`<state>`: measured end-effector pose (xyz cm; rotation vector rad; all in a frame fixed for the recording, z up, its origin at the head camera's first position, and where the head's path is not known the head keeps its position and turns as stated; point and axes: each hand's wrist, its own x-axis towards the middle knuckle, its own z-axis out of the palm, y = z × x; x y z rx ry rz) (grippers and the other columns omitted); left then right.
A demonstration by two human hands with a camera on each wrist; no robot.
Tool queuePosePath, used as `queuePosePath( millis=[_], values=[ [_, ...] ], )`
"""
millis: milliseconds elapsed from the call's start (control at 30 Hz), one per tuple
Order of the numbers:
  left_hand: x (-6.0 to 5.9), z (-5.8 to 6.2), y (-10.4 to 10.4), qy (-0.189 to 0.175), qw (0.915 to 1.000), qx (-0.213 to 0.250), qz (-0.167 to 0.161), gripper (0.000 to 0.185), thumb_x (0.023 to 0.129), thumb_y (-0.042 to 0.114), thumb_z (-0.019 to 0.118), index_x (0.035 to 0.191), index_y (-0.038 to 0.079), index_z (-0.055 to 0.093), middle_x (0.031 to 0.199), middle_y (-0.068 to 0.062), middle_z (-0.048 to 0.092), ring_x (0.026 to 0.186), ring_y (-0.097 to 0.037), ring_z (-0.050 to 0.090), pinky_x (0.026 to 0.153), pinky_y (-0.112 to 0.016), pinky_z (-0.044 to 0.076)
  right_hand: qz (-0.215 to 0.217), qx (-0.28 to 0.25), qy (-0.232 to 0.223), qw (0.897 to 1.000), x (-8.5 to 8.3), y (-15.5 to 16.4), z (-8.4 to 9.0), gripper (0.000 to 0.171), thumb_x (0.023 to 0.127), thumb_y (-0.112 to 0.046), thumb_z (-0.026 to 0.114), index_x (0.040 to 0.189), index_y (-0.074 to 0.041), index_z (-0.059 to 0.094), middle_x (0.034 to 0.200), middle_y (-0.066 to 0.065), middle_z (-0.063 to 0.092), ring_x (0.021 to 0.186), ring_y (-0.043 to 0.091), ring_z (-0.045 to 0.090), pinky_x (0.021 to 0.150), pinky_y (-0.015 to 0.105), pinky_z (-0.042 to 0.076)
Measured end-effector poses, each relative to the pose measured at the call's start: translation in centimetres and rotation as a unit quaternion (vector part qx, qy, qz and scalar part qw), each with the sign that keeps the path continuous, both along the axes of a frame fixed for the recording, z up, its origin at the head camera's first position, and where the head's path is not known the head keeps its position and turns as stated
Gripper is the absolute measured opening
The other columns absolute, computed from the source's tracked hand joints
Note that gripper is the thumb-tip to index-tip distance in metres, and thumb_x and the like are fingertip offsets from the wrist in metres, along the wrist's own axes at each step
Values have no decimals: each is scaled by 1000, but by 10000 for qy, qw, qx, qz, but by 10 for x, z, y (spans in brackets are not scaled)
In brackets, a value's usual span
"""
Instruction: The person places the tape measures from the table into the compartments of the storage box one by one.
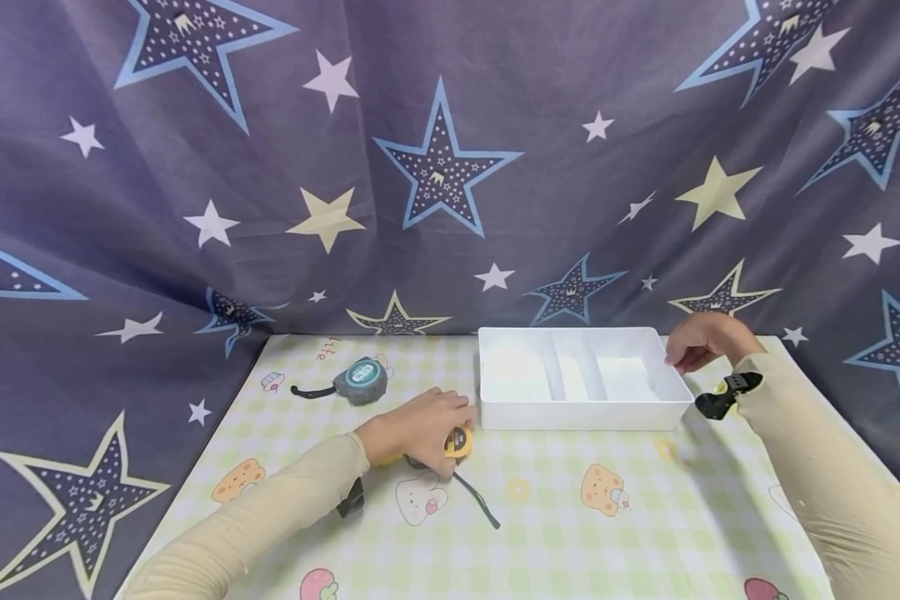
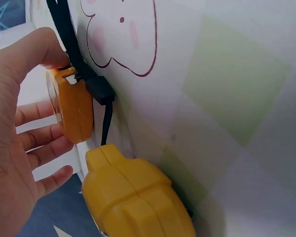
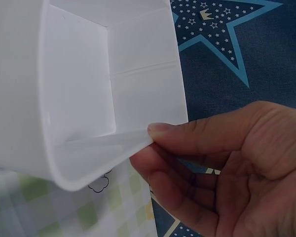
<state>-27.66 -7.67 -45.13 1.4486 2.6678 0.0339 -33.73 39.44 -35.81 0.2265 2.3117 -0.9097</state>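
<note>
My left hand grips an orange tape measure with a dark round face, thumb on the near side and fingers on the far side. In the left wrist view, a second, yellow tape measure with a chunky ridged case lies close below it, mostly hidden under my wrist in the head view. A black strap trails over the cloth toward the front right. My right hand pinches the right wall of a white divided box between thumb and fingers, near its back corner.
Behind the left hand lies a grey tape measure with a teal label and black strap. A checked cloth with cartoon prints covers the table. The box stands at the back, in front of a star-patterned curtain.
</note>
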Motion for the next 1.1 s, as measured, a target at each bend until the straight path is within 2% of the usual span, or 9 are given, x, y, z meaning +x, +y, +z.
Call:
queuePosePath(
  millis=[300, 533, 833, 1100],
  values=[
    [-1, 7, -4, 172, 9998, 124, -21, 53, 64, 43, 80, 108, 24, 58, 93, 11, 53, 84, -8, 47, 78, -27, 41, 64, 60, 64, 9999, 1, -2, 1, 10, 87, 0, 67, 80, -6, 65, 70, 0, 68, 67, 10, 68, 72, 27, 59],
    [-3, 16, -8, 343, 9994, 79, -28, 50, 67, 42, 78, 108, 22, 57, 91, 10, 51, 83, -8, 47, 77, -27, 42, 61, 109, 105, 9999, 1, -2, 0, 8, 88, 0, 66, 82, -4, 64, 71, 0, 68, 67, 10, 68, 73, 27, 59],
    [-4, 43, -12, 620, 9976, 48, -301, 50, 65, 42, 76, 105, 20, 56, 89, 8, 51, 79, -9, 47, 73, -28, 42, 45, 339, 134, 9993, 3, -4, -2, 3, 89, -2, 68, 86, -1, 66, 72, 1, 70, 68, 12, 69, 74, 30, 60],
    [-3, 72, -13, 890, 9952, -143, -387, 50, 65, 40, 77, 106, 20, 57, 94, 7, 56, 85, -12, 52, 78, -32, 47, 92, 351, 169, 9992, 2, -6, 1, 5, 89, -2, 68, 84, -2, 66, 73, 0, 70, 68, 12, 69, 73, 29, 60]
  ],
)
